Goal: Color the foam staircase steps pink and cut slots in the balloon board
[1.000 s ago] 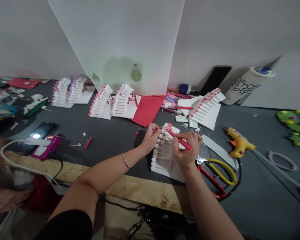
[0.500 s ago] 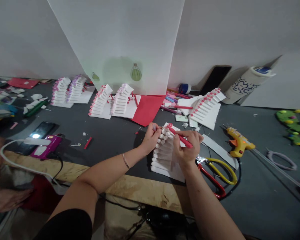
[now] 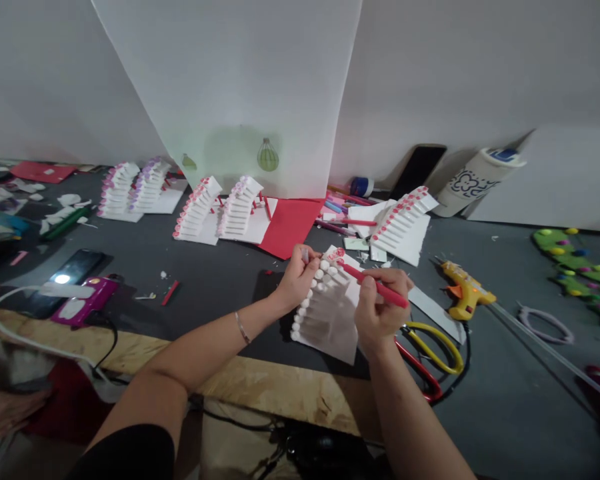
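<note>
Pen [image 3: 389, 293] in right hand [image 3: 380, 313], aslant, tip leftward

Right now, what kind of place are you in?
Probably a craft workshop or craft room: a yellow glue gun and yellow-and-red-handled scissors lie on the dark table, near several white paper models with coloured tips.

Shears [image 3: 436, 393]: blades hidden behind right hand [image 3: 383, 310]. Marker [image 3: 383, 289] tip too small to tell whether touching model [image 3: 325, 323]. Green decoration [image 3: 563, 248] cut off by right edge.
</note>
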A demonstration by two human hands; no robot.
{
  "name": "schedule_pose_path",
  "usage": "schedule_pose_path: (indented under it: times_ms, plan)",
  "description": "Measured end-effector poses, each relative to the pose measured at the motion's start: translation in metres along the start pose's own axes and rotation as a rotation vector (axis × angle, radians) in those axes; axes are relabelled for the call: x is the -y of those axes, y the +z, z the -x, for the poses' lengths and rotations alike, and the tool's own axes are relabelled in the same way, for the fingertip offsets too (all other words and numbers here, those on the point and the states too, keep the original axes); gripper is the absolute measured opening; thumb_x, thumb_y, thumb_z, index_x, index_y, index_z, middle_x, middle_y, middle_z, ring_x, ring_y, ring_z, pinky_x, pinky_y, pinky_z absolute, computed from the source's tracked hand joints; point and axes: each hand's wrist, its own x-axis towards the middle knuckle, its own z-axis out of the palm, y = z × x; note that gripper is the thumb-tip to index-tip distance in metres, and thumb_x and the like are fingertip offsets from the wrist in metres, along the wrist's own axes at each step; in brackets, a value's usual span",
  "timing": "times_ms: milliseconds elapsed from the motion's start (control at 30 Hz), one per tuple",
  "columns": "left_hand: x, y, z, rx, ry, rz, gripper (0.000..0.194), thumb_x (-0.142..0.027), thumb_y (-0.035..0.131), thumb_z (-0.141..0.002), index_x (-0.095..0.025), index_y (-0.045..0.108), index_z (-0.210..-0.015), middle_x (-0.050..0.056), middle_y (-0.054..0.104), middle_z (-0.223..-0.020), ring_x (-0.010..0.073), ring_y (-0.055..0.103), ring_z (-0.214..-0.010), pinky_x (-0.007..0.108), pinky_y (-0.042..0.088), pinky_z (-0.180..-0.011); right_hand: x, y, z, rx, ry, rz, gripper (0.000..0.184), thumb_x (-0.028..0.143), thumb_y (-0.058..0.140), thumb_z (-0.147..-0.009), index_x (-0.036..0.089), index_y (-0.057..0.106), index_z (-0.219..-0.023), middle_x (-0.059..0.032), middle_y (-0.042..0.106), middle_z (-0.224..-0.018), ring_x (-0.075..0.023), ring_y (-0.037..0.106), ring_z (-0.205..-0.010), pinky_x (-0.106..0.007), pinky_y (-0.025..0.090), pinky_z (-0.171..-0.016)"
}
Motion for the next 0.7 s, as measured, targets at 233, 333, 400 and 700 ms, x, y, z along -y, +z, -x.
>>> schedule_pose_path:
  times_ms: [233, 333, 400, 700]
  plan:
    - [-0.040, -0.013, -0.011, 0.185, 0.035, -0.122, 0.013, -0.029, 0.049, -0.090, -0.024, 0.037, -0.088, 0.003, 0.055, -0.097, 0.0193, 0.056, -0.102, 0.037, 0.041, -0.095, 0.015, -0.010, -0.031, -0.070, 0.446, -0.373, 0.018, 0.036, 0.059, -0.088, 0.021, 0.058, -0.078, 0.0034, 0.056, -0.069, -0.0130, 0.053, -0.064, -0.029, 0.039, -0.066]
    - [-0.054, -0.015, -0.011, 0.264, 0.054, -0.157, 0.013, -0.027, 0.049, -0.090, -0.024, 0.037, -0.087, 0.003, 0.054, -0.097, 0.0190, 0.055, -0.098, 0.037, 0.041, -0.091, 0.019, -0.014, -0.053, -0.029, 0.493, -0.438, 0.019, 0.036, 0.061, -0.085, 0.020, 0.057, -0.074, 0.0047, 0.054, -0.065, -0.0114, 0.050, -0.060, -0.027, 0.036, -0.062]
    - [-0.062, -0.016, -0.012, 0.300, 0.057, -0.162, 0.012, -0.026, 0.047, -0.090, -0.024, 0.036, -0.086, 0.003, 0.053, -0.095, 0.0191, 0.055, -0.097, 0.036, 0.042, -0.089, 0.021, -0.013, -0.068, -0.012, 0.500, -0.479, 0.019, 0.034, 0.062, -0.082, 0.021, 0.055, -0.071, 0.0054, 0.052, -0.061, -0.0107, 0.047, -0.057, -0.026, 0.034, -0.059]
    - [-0.096, -0.018, -0.012, 0.326, 0.110, -0.271, 0.011, -0.024, 0.045, -0.091, -0.023, 0.037, -0.083, 0.001, 0.054, -0.089, 0.0164, 0.051, -0.082, 0.032, 0.041, -0.077, 0.028, -0.006, -0.097, 0.149, 0.485, -0.451, 0.023, 0.037, 0.064, -0.075, 0.021, 0.051, -0.064, 0.0060, 0.050, -0.055, -0.0108, 0.046, -0.053, -0.026, 0.035, -0.055]
